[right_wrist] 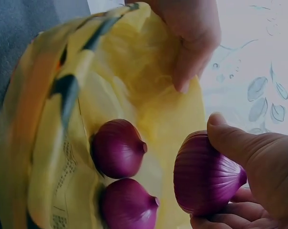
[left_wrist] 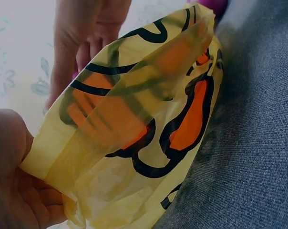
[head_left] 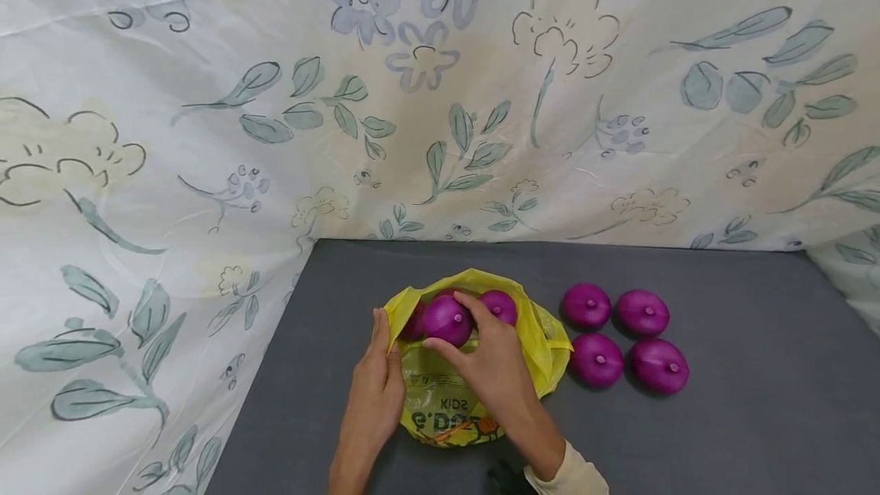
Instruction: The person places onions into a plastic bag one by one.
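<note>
A yellow plastic bag [head_left: 440, 380] with printed letters and orange-and-black figures lies on the grey table, its mouth open. My left hand [head_left: 374, 388] grips the bag's left rim, thumb on the inner side; the left wrist view shows the plastic [left_wrist: 134, 109] between thumb and curled fingers. In my right hand [head_left: 493, 361], a purple onion [head_left: 447, 321] is pinched between thumb and fingers at the bag's mouth. More purple onions, such as one at the right [head_left: 498, 306], sit inside the bag. The right wrist view shows two of them, one onion [right_wrist: 118, 148] above another [right_wrist: 129, 205].
Several more purple onions lie to the right of the bag in a loose two-by-two group, among them a front one [head_left: 660, 365] and a back one [head_left: 587, 305]. A floral cloth [head_left: 440, 166] hangs behind and beside the grey table [head_left: 749, 373].
</note>
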The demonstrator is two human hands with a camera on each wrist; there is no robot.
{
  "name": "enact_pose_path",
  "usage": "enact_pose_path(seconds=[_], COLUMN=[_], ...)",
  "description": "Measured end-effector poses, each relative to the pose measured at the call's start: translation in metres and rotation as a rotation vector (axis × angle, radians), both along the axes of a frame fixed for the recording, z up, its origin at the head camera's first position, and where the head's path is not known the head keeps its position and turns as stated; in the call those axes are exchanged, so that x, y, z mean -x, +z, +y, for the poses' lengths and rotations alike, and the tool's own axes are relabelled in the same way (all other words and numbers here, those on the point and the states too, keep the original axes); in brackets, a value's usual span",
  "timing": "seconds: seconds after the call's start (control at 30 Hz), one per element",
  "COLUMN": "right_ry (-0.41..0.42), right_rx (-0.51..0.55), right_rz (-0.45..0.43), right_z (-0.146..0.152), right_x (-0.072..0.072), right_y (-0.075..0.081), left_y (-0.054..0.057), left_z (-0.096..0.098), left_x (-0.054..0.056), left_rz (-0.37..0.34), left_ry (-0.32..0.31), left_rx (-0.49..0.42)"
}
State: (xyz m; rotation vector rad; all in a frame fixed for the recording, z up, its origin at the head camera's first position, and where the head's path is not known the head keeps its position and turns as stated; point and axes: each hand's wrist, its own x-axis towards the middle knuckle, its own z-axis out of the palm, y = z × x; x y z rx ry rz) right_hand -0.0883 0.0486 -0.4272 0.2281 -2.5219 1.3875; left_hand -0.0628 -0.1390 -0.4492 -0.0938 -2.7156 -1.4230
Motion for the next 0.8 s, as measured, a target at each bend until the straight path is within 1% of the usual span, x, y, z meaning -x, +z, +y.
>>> enact_pose_path(seconds=[0.17, 0.33, 0.43, 0.53, 0.67, 0.8], right_ry=[0.0, 0.012, 0.025, 0.043, 0.074, 0.101], right_rx=[-0.009, -0.029, -0.03, -0.041, -0.054, -0.054], right_rz=[-0.006, -0.028, -0.044, -0.04, -0.024, -0.039], right_z=[-0.005, -0.01, -0.014, -0.018, -0.025, -0.032], right_x=[0.003, 0.008, 0.009, 0.009, 0.01, 0.01], right_y=[-0.003, -0.012, -0.018, -0.024, -0.028, -0.032], left_y=[-0.001, -0.001, -0.002, -0.002, -0.002, -0.002], left_z=[0.0, 0.001, 0.001, 0.001, 0.0, -0.001], left_x=[0.0, 0.0, -0.001, -0.001, -0.001, -0.001], left_rz=[0.005, 0.008, 0.007, 0.009, 0.002, -0.007], left_ry=[0.006, 0.008, 0.007, 0.013, 0.025, 0.028], left_rx=[0.004, 0.002, -0.003, -0.003, 0.003, 0.002])
